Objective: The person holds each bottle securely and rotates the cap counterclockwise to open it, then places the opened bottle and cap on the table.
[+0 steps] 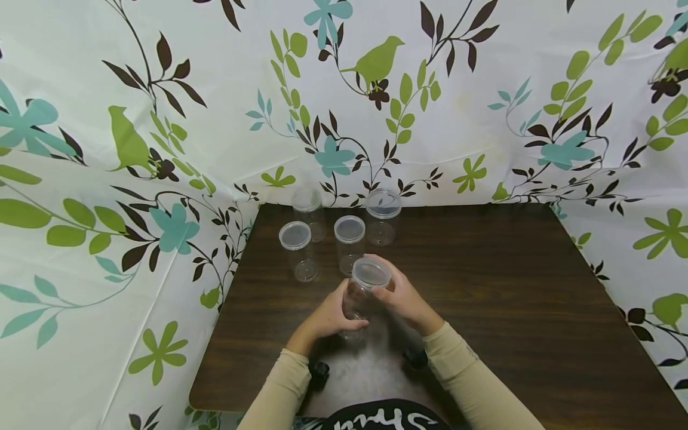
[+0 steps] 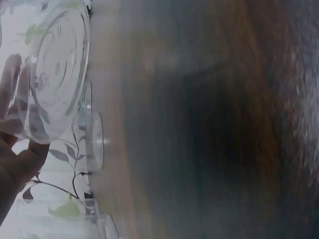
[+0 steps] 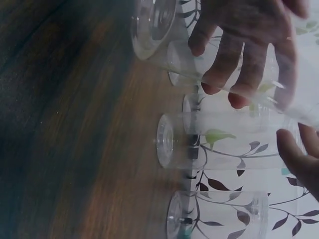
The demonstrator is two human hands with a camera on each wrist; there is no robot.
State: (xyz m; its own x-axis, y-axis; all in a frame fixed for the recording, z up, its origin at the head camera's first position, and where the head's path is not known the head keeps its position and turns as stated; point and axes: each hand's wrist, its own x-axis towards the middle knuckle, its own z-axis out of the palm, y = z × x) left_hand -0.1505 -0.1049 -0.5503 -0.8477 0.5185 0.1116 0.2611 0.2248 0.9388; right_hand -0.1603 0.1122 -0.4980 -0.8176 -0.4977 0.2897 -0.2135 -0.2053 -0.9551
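Observation:
A clear plastic jar [image 1: 355,303] with a translucent lid [image 1: 372,272] is held by both hands above the near part of the table. My left hand [image 1: 329,313] grips its lower body, thumb at the front. Around the top, close to the lid, curl the thumb and fingers of my right hand [image 1: 404,298]. The left wrist view shows the jar's round base [image 2: 60,67] tilted and off the table. Through the clear wall, the right wrist view shows the left hand's fingers [image 3: 251,64]; the right hand [image 3: 301,159] is partly cut off at the edge.
Several similar lidded jars stand beyond the hands: a front left jar [image 1: 301,257], a front middle jar [image 1: 349,251], a back left jar [image 1: 312,218] and a back right jar [image 1: 382,224]. The dark wood table [image 1: 500,286] meets a patterned cloth [image 1: 457,113] behind.

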